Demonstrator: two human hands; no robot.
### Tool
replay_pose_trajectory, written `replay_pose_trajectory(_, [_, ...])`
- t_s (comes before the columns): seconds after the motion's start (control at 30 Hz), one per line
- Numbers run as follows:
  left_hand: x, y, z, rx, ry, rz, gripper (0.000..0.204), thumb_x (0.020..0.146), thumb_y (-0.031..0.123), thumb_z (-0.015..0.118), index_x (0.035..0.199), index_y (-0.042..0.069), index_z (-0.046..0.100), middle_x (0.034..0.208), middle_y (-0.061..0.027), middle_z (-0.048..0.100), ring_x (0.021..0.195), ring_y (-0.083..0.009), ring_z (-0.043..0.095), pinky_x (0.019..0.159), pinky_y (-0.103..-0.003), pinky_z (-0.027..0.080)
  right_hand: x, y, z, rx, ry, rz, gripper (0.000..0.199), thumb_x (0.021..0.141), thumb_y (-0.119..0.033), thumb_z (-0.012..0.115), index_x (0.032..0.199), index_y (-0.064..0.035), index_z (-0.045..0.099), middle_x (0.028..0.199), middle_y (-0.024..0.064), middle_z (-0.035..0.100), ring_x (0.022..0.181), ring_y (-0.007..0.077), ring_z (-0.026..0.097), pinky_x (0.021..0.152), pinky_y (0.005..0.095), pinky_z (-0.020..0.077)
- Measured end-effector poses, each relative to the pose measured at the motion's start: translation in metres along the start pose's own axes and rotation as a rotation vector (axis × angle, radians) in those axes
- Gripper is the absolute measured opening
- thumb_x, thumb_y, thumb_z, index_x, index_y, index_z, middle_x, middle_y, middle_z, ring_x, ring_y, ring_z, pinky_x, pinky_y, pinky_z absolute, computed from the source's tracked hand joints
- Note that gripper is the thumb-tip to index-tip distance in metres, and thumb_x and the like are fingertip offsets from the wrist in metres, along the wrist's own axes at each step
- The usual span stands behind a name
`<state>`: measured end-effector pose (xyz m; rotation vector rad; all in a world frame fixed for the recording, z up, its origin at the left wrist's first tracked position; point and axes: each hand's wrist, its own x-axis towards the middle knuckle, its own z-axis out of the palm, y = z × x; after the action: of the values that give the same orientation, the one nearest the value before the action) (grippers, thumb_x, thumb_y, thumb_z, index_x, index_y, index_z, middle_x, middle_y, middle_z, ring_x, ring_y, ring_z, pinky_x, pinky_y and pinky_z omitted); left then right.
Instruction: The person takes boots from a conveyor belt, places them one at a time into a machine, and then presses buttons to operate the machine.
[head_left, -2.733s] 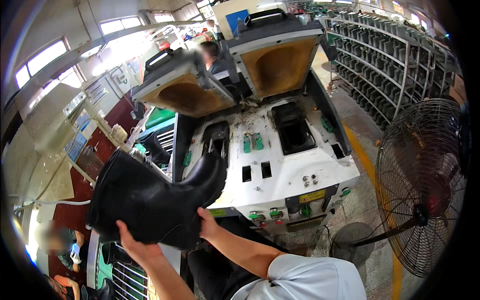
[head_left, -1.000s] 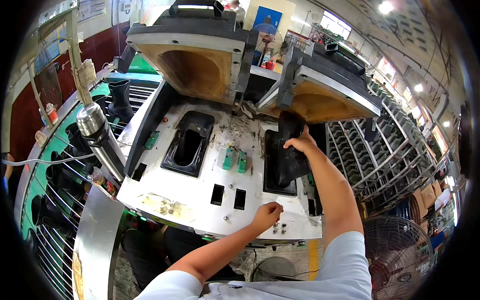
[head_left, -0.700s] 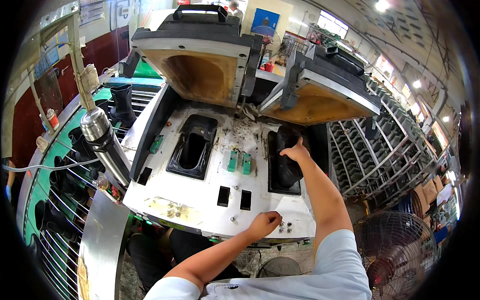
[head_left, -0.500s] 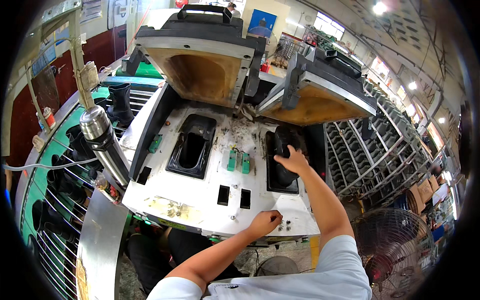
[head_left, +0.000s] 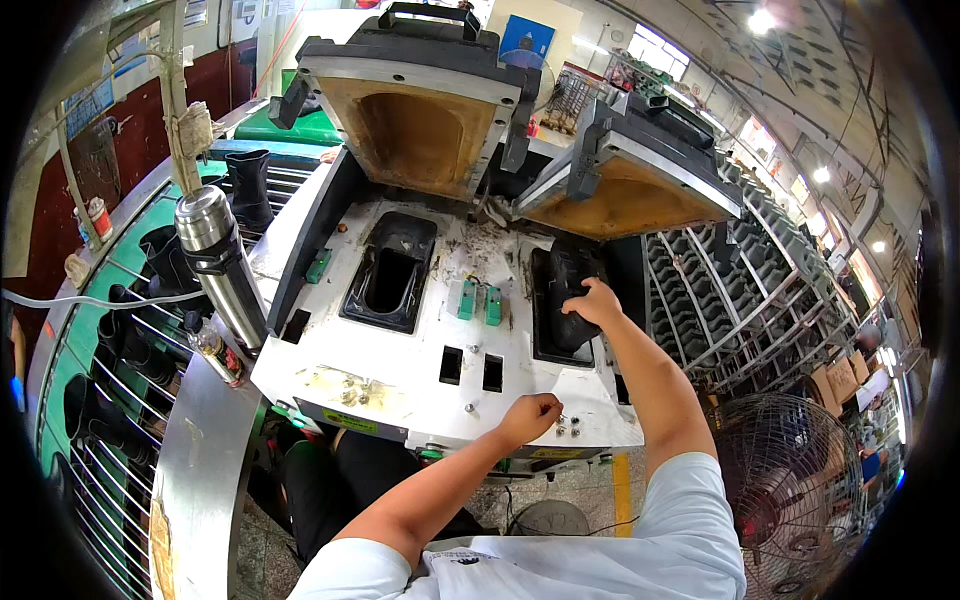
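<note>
The left hand (head_left: 530, 418), lower centre of the frame, is loosely clenched beside the metal switches (head_left: 573, 426). Farther up, right of centre, the right hand (head_left: 596, 303) contacts the black boot (head_left: 572, 270), situated beneath it inside the recess; gripping cannot be confirmed. The raised lid (head_left: 628, 203) stands beyond.

We see a black boot (head_left: 567, 282) seated in the right-hand opening (head_left: 541, 325) of the white machine (head_left: 512, 343), foot part uppermost, its shaft hidden from us
</note>
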<state>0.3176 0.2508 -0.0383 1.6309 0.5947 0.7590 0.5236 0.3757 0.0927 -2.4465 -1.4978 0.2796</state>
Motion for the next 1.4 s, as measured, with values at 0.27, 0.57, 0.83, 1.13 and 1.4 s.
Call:
replay_pose_trajectory(0.27, [-0.025, 0.009, 0.003, 0.077, 0.045, 0.078, 0.023, 0.090, 0.023, 0.058, 0.089, 0.001, 0.063, 0.065, -0.0120, 0.058, 0.055, -0.0176, 0.052, 0.056, -0.033, 0.043, -0.054, 0.050, 0.041, -0.017, 0.370, -0.343, 0.056, 0.086, -0.044, 0.058, 0.126, -0.0050, 0.053, 0.130, 0.0189, 0.050, 0.122, 0.0419, 0.044, 0.104, 0.0454, 0.0356])
replay_pose_trajectory(0.57, [-0.173, -0.061, -0.033, 0.098, -0.153, -0.520, 0.040, 0.088, 0.038, 0.059, 0.107, 0.002, 0.062, 0.091, -0.0124, 0.067, 0.085, -0.0242, 0.065, 0.078, -0.034, 0.050, -0.300, 0.159, 0.168, 1.310, 0.632, 0.440, 0.018, 0.088, -0.013, 0.050, 0.073, -0.0097, 0.042, 0.066, 0.0034, 0.039, 0.056, 0.0174, 0.033, 0.057, 0.0325, 0.0349])
replay_pose_trajectory(0.83, [-0.151, -0.076, -0.019, 0.235, 0.061, -0.416, 0.029, 0.092, 0.021, 0.045, 0.100, 0.000, 0.064, 0.098, -0.0215, 0.065, 0.095, -0.0408, 0.060, 0.081, -0.045, 0.047, -0.275, 0.183, 0.169, 1.766, 0.635, 0.904, 0.039, 0.100, -0.039, 0.037, 0.069, -0.0159, 0.031, 0.061, 0.0009, 0.027, 0.053, 0.0146, 0.020, 0.052, 0.0365, 0.0245])
replay_pose_trajectory(1.13, [-0.230, -0.065, -0.146, 0.170, 0.513, -0.375, 0.021, 0.090, 0.013, 0.050, 0.092, 0.001, 0.067, 0.073, -0.0117, 0.066, 0.067, -0.0176, 0.065, 0.062, -0.029, 0.050, -0.364, -0.028, 0.231, 0.816, 0.012, -0.297, 0.017, 0.075, -0.012, 0.070, 0.067, -0.0050, 0.058, 0.062, 0.0068, 0.056, 0.053, 0.0176, 0.053, 0.051, 0.0313, 0.0427])
replay_pose_trajectory(1.4, [-0.387, -0.063, -0.276, 0.662, 1.318, -0.526, 0.021, 0.087, 0.016, 0.053, 0.080, -0.001, 0.064, 0.068, -0.0154, 0.063, 0.060, -0.0283, 0.059, 0.059, -0.038, 0.046, -0.185, -0.267, 0.196, 1.041, 0.289, -0.548, 0.014, 0.078, -0.010, 0.066, 0.089, -0.0074, 0.057, 0.070, 0.0040, 0.056, 0.063, 0.0134, 0.054, 0.061, 0.0271, 0.0458])
